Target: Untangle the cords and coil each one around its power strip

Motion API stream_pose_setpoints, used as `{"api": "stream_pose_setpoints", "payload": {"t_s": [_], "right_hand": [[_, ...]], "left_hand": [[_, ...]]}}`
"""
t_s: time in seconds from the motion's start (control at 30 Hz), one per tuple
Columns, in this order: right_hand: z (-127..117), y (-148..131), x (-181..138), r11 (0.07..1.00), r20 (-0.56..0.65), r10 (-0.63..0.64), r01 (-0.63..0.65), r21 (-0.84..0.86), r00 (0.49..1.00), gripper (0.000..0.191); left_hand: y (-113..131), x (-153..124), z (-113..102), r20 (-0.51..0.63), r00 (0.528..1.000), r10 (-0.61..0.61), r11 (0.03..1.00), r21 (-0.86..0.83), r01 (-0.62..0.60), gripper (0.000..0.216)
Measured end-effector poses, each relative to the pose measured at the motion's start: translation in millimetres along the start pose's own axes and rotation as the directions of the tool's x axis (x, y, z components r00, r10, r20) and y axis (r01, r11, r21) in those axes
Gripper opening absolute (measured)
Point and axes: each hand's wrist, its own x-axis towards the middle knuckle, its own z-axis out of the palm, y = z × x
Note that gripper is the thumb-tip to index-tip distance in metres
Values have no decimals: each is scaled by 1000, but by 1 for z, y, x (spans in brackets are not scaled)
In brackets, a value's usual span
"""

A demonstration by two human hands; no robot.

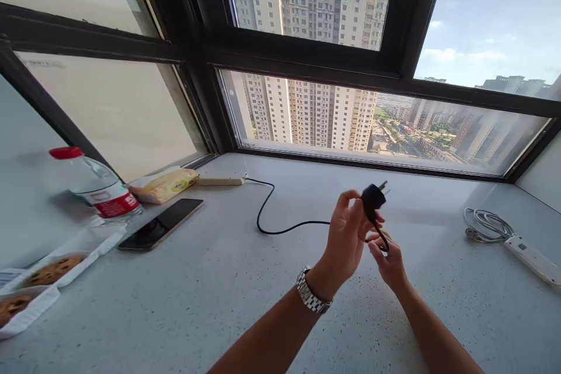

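My left hand (346, 234), with a metal watch (310, 292) on its wrist, is raised over the counter. Its thumb and fingers are closed on a black plug (373, 198) whose metal prongs point up and to the right. Just right of and below it, my right hand (390, 260) pinches the black cord (384, 241) that loops down from the plug. Behind the left hand, a black cable (289, 229) curves across the counter to a pale power strip (220, 181) near the window.
At left, a phone (162, 223) lies near a red-capped bottle (103, 187), a yellow snack packet (164, 184) and a white tray (90, 257) with cookies. A white extension socket (532, 257) with a coiled grey cord (488, 225) rests at right. Black-framed windows edge the speckled counter (219, 292).
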Motion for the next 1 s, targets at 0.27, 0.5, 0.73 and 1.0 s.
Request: {"api": "stream_pose_setpoints", "payload": {"t_s": [0.27,0.5,0.73,1.0], "right_hand": [[-29,27,15,867,-149,42,-110,-486,988,27],[-16,13,3,984,184,162,-172,41,969,47],[29,-27,-13,984,175,154,-134,-121,972,42],[14,-20,2,983,365,-33,97,-157,930,35]], "left_hand": [[21,28,-41,-356,920,-164,925,-379,18,25],[22,30,-71,-574,815,-78,921,-355,-162,34],[-19,-3,-66,-354,823,-444,862,-418,285,34],[72,15,-76,-367,845,-389,917,-242,317,34]]}}
